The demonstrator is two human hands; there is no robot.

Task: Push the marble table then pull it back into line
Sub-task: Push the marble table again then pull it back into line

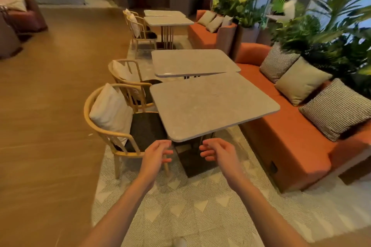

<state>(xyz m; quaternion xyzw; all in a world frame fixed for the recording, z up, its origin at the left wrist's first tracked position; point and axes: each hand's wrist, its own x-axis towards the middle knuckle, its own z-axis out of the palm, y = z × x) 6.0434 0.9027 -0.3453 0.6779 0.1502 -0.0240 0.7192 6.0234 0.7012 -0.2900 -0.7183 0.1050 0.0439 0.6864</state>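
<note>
The nearest grey marble table stands in front of me, turned slightly askew to the second marble table behind it, with a thin wedge-shaped gap between them. My left hand and my right hand hover just short of the table's near edge, a little below it. Both have loosely curled fingers and hold nothing. Neither hand touches the tabletop. Under the top, the dark table base shows between my hands.
A wooden chair with a white cushion stands at the table's left, another chair behind it. An orange sofa with cushions runs along the right, plants behind it. More tables stand farther back. A patterned rug lies underfoot.
</note>
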